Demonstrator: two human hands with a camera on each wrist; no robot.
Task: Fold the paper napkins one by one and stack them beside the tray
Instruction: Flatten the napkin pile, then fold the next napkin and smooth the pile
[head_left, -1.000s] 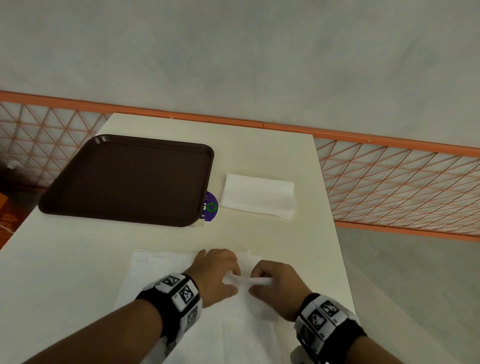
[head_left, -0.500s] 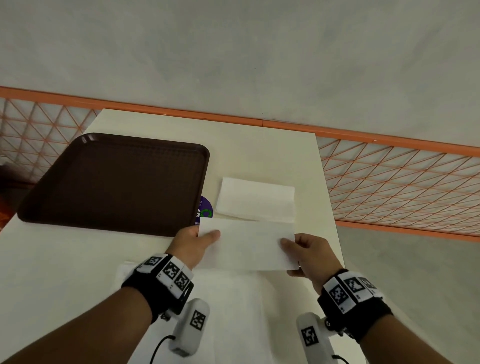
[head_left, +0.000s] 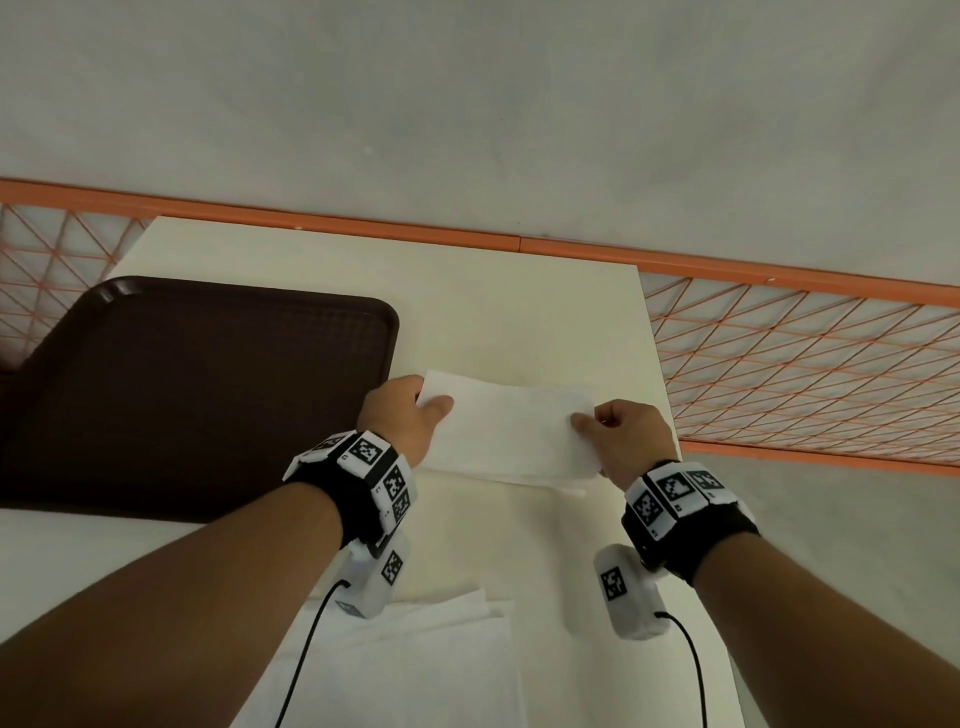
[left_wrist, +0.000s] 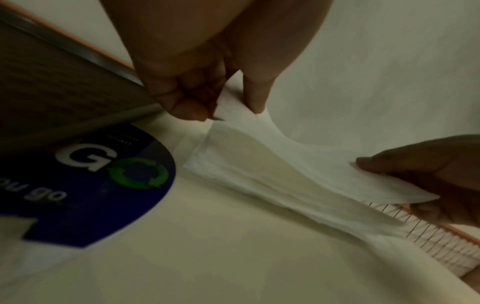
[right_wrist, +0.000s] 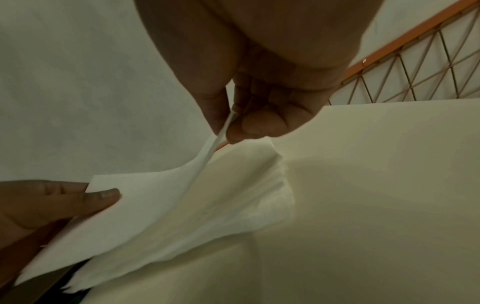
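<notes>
A folded white napkin (head_left: 511, 423) hangs just above the stack of folded napkins (left_wrist: 259, 185) that lies right of the brown tray (head_left: 182, 395). My left hand (head_left: 410, 415) pinches its left end between thumb and fingers. My right hand (head_left: 618, 431) pinches its right end. In the left wrist view the held napkin (left_wrist: 298, 162) sags over the stack. In the right wrist view the stack (right_wrist: 259, 195) shows under the lifted napkin (right_wrist: 145, 205). Unfolded napkins (head_left: 431, 665) lie near the table's front edge.
A round blue sticker (left_wrist: 103, 185) on the cream table (head_left: 519, 312) sits beside the tray's corner. The table's right edge lies close to my right hand, with an orange mesh fence (head_left: 805, 374) beyond it.
Both hands lifted the folded napkin from the near pile and carried it away from me, to above the stack beside the tray.
</notes>
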